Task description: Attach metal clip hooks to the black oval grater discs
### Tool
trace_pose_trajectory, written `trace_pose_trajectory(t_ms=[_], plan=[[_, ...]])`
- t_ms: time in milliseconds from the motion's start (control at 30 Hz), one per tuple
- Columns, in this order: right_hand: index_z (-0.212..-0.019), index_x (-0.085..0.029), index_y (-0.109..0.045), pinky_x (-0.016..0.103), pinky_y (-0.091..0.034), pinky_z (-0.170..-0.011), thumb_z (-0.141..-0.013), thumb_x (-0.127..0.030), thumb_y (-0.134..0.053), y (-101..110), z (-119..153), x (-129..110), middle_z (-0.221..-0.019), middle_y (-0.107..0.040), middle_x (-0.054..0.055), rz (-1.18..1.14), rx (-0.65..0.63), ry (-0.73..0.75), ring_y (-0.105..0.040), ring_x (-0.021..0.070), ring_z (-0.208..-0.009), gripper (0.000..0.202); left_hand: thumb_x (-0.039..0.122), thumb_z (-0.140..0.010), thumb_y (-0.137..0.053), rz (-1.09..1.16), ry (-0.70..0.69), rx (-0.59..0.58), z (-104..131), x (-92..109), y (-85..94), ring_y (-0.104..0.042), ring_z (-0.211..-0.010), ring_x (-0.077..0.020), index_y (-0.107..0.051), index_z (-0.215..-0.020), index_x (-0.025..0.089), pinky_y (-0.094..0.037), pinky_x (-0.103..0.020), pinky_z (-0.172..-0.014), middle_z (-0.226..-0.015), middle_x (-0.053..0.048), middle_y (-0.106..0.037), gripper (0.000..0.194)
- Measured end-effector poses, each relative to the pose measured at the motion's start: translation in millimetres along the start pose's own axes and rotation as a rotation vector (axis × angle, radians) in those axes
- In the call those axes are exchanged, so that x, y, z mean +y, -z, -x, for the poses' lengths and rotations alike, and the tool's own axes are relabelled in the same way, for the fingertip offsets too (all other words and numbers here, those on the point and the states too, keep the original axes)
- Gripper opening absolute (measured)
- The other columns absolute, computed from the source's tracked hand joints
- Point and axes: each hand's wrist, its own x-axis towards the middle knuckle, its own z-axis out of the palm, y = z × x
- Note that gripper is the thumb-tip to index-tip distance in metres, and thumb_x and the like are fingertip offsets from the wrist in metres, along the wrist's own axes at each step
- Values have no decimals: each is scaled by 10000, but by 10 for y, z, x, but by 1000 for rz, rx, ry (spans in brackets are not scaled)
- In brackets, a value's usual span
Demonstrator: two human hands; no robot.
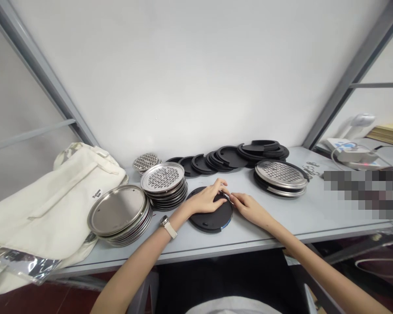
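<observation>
Two bare forearms reach up from the bottom of the frame, the left one wearing a wristwatch (168, 226), and meet over a black round disc (211, 215) lying flat near the front edge of the counter (314, 213). The left hand (207, 198) rests palm-down on the disc's top face, fingers spread and pressing lightly, not closed around anything. The right hand (249, 207) comes in from the disc's right rim, its fingertips pinched on a small thin metal piece (228, 198) at the edge; whether that piece is a clip or a ring is too small to tell.

To do this well, it seems wise to keep the left palm steady so the disc does not slide, and to seat the small piece squarely against the rim without forcing it.

Just left of the disc stand a stack of perforated metal plates (163, 183) and a stack of plain metal trays (119, 213). Behind runs a row of black ring parts (229, 157), and to the right another perforated plate on black discs (280, 176). A cream cloth bag (52, 196) lies at the far left.
</observation>
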Motion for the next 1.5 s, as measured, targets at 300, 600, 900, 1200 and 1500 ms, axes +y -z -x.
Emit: trace_pose_trajectory(t_ms=[300, 600, 900, 1200, 1500], plan=[[-664, -196, -486, 269, -371, -590, -937, -419, -314, -9, 30, -19, -621, -587, 12, -8, 20, -5, -527, 168, -601, 392, 153, -866, -530, 4, 9, -22, 6, 27, 24, -552, -1112, -219, -320, -1198, 196, -433, -374, -950, -1136, -96, -580, 396], [-681, -198, -507, 271, -377, -586, -935, -423, -309, -26, 33, -17, -613, -582, 10, 4, 31, -23, -531, 175, -605, 393, 153, -868, -519, 26, 11, -30, 3, 17, 15, -549, -1122, -212, -299, -1231, 209, -417, -390, -976, -1135, -91, -584, 429], [-656, -209, -448, 266, -357, -582, -929, -396, -313, -49, 30, -16, -592, -552, -1, -21, 43, -32, -505, 162, -577, 357, 177, -867, -532, 1, 42, -17, 21, 41, 30, -551, -1118, -228, -317, -1211, 204, -435, -386, -952, -1130, -104, -578, 407], [-638, -213, -424, 263, -356, -568, -927, -404, -324, -64, 38, -7, -575, -547, -4, -6, 60, -27, -493, 155, -555, 361, 176, -865, -538, -3, 28, -10, 16, 23, 17, -570, -1077, -222, -313, -1208, 213, -445, -384, -936, -1114, -97, -571, 412], [-637, -216, -400, 266, -336, -566, -924, -397, -317, -91, 59, -11, -562, -497, -10, 6, 72, -23, -461, 156, -555, 349, 182, -867, -538, 6, 9, -3, 19, -11, -6, -569, -1084, -228, -314, -1202, 206, -446, -378, -931, -1110, -109, -574, 404]])
